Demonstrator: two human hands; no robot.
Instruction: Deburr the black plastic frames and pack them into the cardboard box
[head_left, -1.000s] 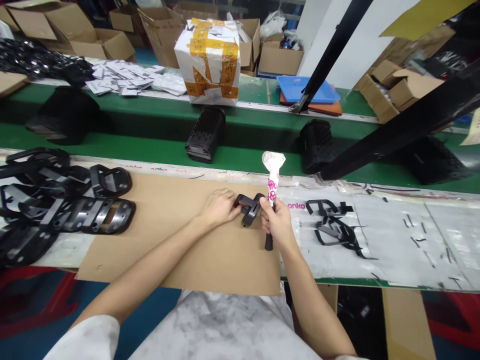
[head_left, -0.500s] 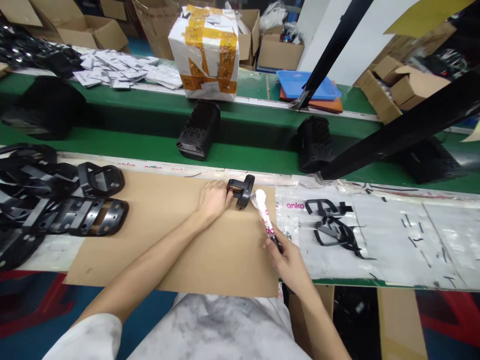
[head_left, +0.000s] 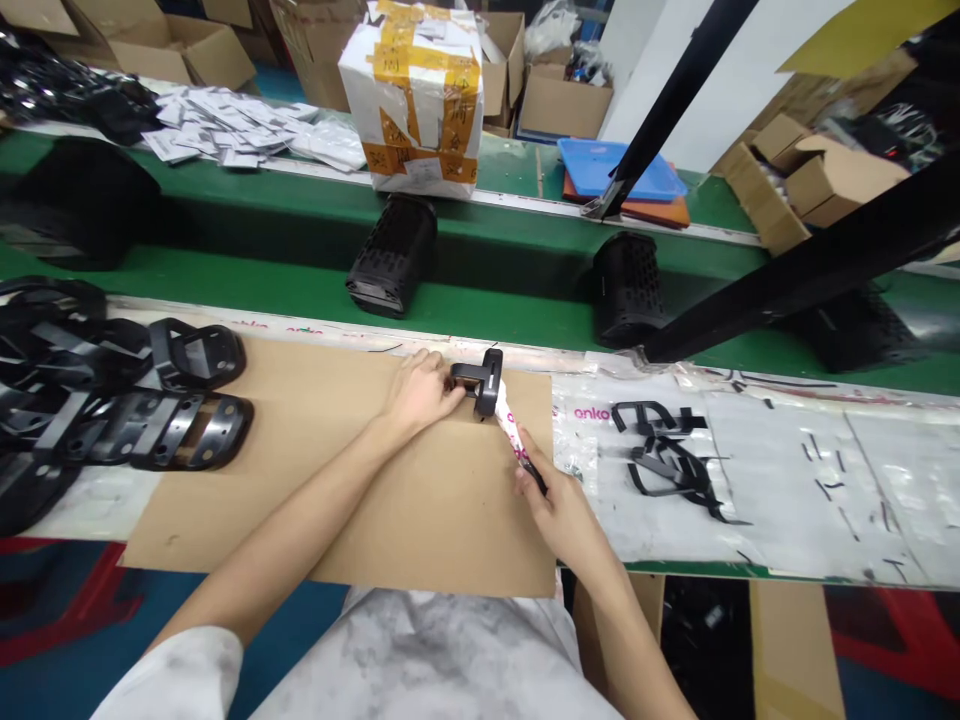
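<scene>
Beyond the hands: two tiers of green conveyor (head_left: 495, 310) carrying black perforated housings (head_left: 391, 255), with a yellow-taped white carton (head_left: 409, 90) and a blue tray (head_left: 619, 168) further out.

Left of left hand: overlapping black plastic frames (head_left: 180, 430) in a loose pile.

Right of right hand: clear plastic sheet (head_left: 750, 480) printed "anko", holding a small tangle of black trim pieces (head_left: 660, 460).

Under both hands: brown cardboard sheet (head_left: 337, 500) laid over the bench edge.

Hands: apart, not touching each other, both working at one spot. Left hand (head_left: 420, 392) holds the part's near arm; right hand (head_left: 559, 510) is closed round the lower end of the tube.

Part: black plastic frame (head_left: 486, 384), standing on the cardboard's far side, just ahead of the left fingertips.

Tool: white-and-pink wrapped tube (head_left: 508, 425), tilted, its upper end against the frame's lower edge. Its tip is partly hidden, so exact contact is hard to call.

Technique: best to keep the frame pinned flat with the left hand and the tube at a steady angle, so neither slips on the cardboard.
</scene>
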